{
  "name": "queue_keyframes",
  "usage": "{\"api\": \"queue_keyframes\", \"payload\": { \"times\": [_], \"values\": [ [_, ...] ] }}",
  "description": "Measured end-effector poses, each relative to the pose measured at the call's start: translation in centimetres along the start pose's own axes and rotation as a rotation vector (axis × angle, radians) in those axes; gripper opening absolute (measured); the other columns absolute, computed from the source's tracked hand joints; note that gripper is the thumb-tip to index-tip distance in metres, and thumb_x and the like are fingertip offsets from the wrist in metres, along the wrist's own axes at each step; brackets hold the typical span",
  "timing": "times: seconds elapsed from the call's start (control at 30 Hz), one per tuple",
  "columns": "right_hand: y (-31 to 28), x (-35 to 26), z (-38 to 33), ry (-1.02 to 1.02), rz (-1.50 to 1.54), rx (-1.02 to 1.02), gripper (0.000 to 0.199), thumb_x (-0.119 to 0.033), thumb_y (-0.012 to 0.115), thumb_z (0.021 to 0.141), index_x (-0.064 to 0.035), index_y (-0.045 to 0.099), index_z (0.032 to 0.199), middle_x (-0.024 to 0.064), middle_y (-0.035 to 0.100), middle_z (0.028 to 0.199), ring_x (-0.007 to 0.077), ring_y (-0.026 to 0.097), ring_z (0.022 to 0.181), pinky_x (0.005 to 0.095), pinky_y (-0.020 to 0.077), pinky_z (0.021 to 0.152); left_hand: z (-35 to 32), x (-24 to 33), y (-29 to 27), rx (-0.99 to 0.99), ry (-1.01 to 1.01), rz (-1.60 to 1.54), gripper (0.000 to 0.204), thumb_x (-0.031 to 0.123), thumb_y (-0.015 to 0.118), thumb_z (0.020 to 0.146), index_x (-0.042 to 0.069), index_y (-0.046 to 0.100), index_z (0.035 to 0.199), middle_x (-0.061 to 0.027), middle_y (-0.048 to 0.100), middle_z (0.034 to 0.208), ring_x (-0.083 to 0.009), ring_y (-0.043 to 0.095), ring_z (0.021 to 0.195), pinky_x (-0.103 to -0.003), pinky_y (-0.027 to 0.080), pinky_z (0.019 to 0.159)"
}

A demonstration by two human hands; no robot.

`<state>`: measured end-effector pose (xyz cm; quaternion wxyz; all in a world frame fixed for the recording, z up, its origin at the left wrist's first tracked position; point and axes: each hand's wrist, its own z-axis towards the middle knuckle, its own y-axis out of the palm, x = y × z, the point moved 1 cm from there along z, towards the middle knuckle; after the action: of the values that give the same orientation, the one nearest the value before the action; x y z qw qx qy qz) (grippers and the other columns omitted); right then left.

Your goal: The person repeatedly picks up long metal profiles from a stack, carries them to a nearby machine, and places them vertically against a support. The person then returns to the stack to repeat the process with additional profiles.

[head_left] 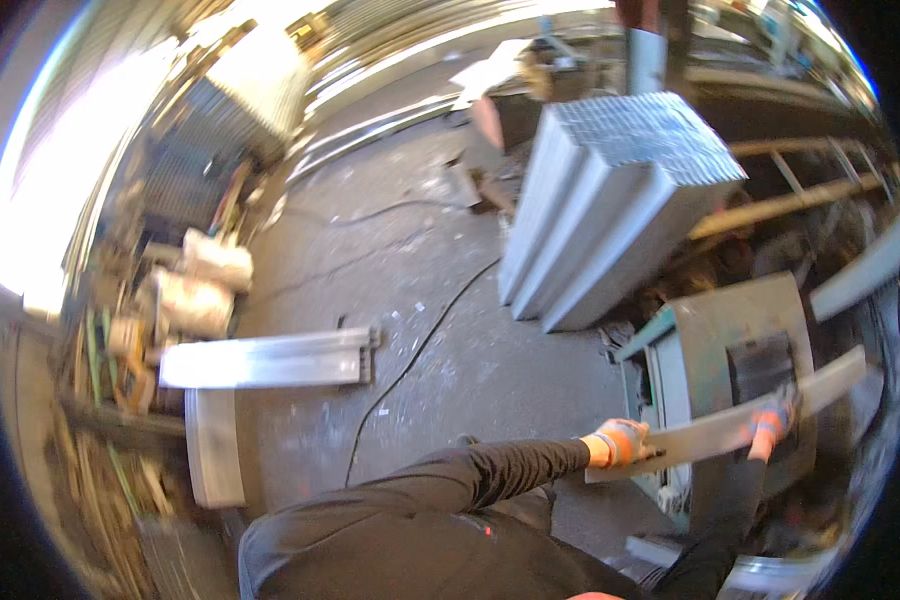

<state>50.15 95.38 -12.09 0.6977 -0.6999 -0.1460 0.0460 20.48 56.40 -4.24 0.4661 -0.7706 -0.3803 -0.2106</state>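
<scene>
A long flat grey metal profile point(705, 436) lies in front of me at the right, slanting across the top of a worn green machine point(745, 300). My left hand point(620, 443), in an orange and white glove, is closed on the profile near its left end. Farther along it, my right hand point(772, 418), in an orange and grey glove, also grips the profile, with motion blur over its fingers. The profile's far right end reaches past the machine. Beyond the right hand, a dark square area point(760, 365) shows on the machine's top.
A tall stack of grey metal profiles point(610, 210) stands behind the machine. More shiny profiles point(265, 360) rest at the left on a pale support point(215, 450). A black cable point(420, 350) runs across the grey floor. White sacks point(195, 300) and a wooden ladder point(770, 210) are farther off.
</scene>
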Motion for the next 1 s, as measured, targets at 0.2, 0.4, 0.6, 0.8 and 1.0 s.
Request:
{"api": "queue_keyframes", "payload": {
  "times": [0.2, 0.4, 0.6, 0.8, 1.0],
  "values": [
    [-1.4, -5.8, -7.9, 0.008, -0.325, 0.142, 0.046, -0.024, 0.046, 0.118, -0.0108, 0.06, 0.16, 0.0132, 0.05, 0.175, 0.0368, 0.044, 0.163, 0.0517, 0.0404, 0.134, -8.6, -5.6, -2.1, 0.043, 0.062, 0.058, 0.071, 0.068, 0.056, 0.111, 0.0, 0.071, 0.125, -0.0282, 0.079, 0.121, -0.0477, 0.075, 0.117, -0.055, 0.058, 0.103],
    [-5.2, -18.1, -20.1, 0.232, 0.079, 0.238, 0.061, -0.045, 0.047, 0.118, -0.0058, 0.056, 0.165, 0.0228, 0.048, 0.174, 0.0433, 0.048, 0.159, 0.0539, 0.0359, 0.134, -22.7, -14.7, -5.4, 0.03, 0.016, 0.064, 0.079, 0.073, 0.049, 0.111, -0.002, 0.072, 0.123, -0.0292, 0.079, 0.12, -0.0478, 0.074, 0.12, -0.054, 0.057, 0.105],
    [-10.0, -31.8, -35.1, 0.247, -0.018, 0.203, 0.058, -0.042, 0.042, 0.119, -0.0068, 0.058, 0.162, 0.019, 0.048, 0.176, 0.0379, 0.05, 0.157, 0.0537, 0.0384, 0.131, -37.8, -24.2, -9.3, -0.009, -0.068, 0.093, 0.084, 0.077, 0.05, 0.108, 0.0, 0.078, 0.125, -0.0281, 0.079, 0.129, -0.0454, 0.073, 0.128, -0.052, 0.056, 0.11],
    [-15.1, -41.4, -45.5, 0.007, -0.108, -0.196, 0.118, -0.064, 0.092, 0.078, -0.0147, 0.044, 0.174, 0.0243, 0.03, 0.184, 0.0488, 0.02, 0.172, 0.0614, 0.0148, 0.141, -49.0, -32.1, -13.5, 0.05, -0.096, 0.09, 0.087, 0.082, 0.051, 0.105, 0.002, 0.079, 0.128, -0.0257, 0.079, 0.131, -0.0441, 0.072, 0.13, -0.052, 0.056, 0.11],
    [-13.8, -43.2, -49.6, 0.126, 0.395, 0.117, 0.091, -0.059, 0.065, 0.108, 0.0045, 0.043, 0.17, 0.0281, 0.044, 0.176, 0.0454, 0.047, 0.16, 0.0536, 0.0364, 0.134, -54.6, -39.7, -16.8, 0.053, -0.121, 0.194, 0.086, 0.083, 0.053, 0.104, 0.003, 0.081, 0.119, -0.0256, 0.081, 0.12, -0.0442, 0.075, 0.12, -0.052, 0.057, 0.104]
  ]
}}
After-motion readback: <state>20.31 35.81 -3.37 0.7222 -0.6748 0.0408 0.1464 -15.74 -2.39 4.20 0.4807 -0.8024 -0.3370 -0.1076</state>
